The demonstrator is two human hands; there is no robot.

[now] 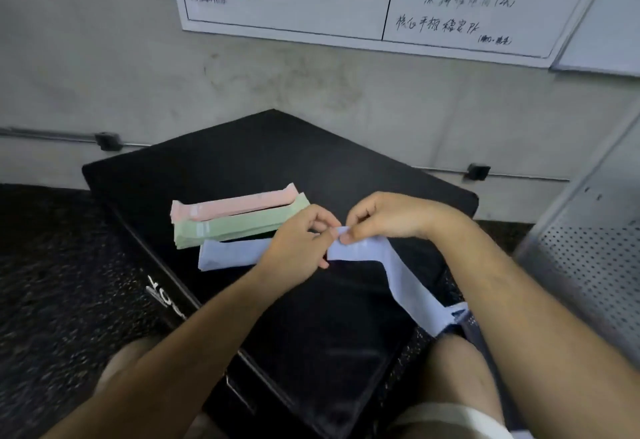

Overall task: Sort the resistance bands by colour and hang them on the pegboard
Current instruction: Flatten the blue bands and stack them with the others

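1. Two hands meet over the black box in the head view: we record the left hand and right hand both pinching one end of a blue band, fingers curled.
2. That band trails down off the box edge toward the person's right knee.
3. We note pink bands, green bands and a second blue band lying side by side on the box.
4. A perforated panel stands at right.

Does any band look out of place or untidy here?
Only the loose lavender band, pinched by the left hand and right hand, trails askew toward the knee. The pink pile, green pile and flat lavender band lie neatly together.
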